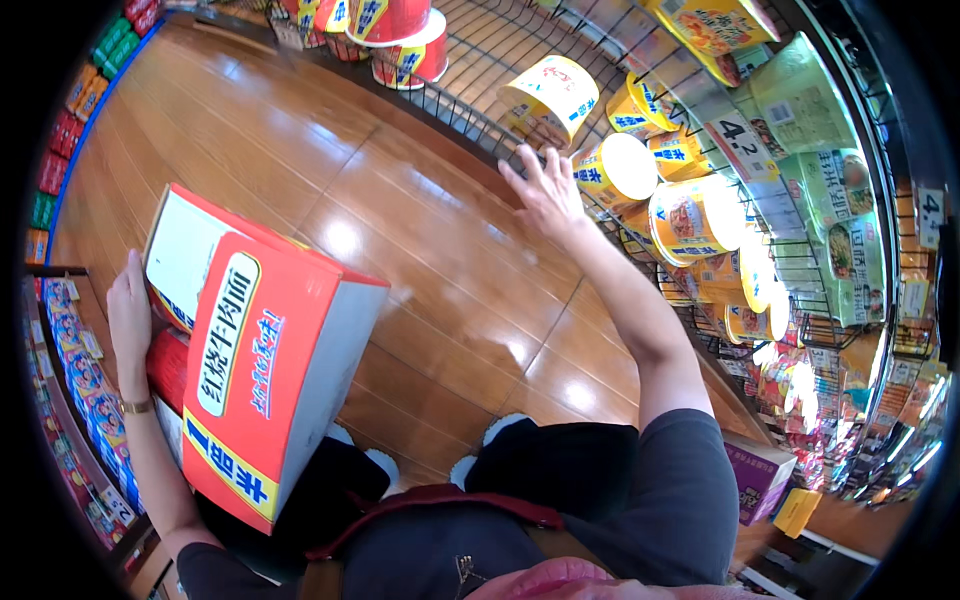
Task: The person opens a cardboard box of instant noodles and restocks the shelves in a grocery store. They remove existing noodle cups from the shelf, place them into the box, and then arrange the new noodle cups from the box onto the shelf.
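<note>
My left hand (130,304), with a band at its wrist, holds a red and white cardboard carton (307,300) against its open side. Inside the carton, red instant noodle tubs (166,360) show partly; the rest of the contents is hidden. Over the front edge of the wire shelf, my right hand (547,191) reaches out with fingers apart and nothing in them. Just beyond its fingertips a yellow noodle tub (555,97) lies tipped on the wire. Whether they touch is unclear. Another yellow tub (616,174) stands close beside that hand.
Red noodle tubs (411,66) stand stacked farther along the wire shelf (480,52). More yellow tubs (697,217) and green noodle packs (832,187) fill the right side. Blue packets (90,390) line a left shelf. A purple carton (757,480) sits behind on the right, above the wooden floor (450,315).
</note>
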`<action>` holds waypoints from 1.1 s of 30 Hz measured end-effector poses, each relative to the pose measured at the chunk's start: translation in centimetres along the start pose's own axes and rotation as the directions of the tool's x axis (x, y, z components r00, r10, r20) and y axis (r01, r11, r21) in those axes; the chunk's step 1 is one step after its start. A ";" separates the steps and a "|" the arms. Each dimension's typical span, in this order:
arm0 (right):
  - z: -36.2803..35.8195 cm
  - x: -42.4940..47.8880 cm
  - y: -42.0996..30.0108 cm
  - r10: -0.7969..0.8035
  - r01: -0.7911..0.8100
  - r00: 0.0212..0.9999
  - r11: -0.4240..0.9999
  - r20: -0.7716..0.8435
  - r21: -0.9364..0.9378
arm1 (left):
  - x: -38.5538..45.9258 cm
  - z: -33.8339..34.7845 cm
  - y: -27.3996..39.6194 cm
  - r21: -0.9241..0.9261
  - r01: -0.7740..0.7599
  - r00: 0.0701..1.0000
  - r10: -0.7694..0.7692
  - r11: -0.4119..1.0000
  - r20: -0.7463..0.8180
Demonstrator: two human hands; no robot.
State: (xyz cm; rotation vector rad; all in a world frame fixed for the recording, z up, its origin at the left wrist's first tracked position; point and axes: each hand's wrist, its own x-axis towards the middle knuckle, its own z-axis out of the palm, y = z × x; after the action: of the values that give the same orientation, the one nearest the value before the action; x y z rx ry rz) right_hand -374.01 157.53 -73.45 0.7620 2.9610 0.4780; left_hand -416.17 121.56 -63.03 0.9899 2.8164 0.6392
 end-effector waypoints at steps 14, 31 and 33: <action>5.1 8.9 10.1 0.805 -0.606 0.593 0.417 0.035 0.678 | -1.1 -0.9 2.6 0.006 -0.009 1.000 0.009 1.000 -0.024; -1.7 8.7 5.9 0.720 -0.715 0.491 0.010 0.492 0.699 | -1.3 -1.2 2.8 -0.170 -0.049 0.992 0.068 0.984 0.106; -3.2 11.6 3.5 0.739 -0.785 0.520 0.215 0.429 0.581 | -1.4 -1.0 2.5 -0.137 -0.048 0.995 0.059 0.989 0.079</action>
State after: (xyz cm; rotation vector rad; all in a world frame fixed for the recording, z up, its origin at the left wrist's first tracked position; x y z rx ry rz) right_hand -382.98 165.13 -69.00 2.3030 2.3409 -0.8553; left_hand -413.86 122.10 -61.17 1.0448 2.6436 0.7649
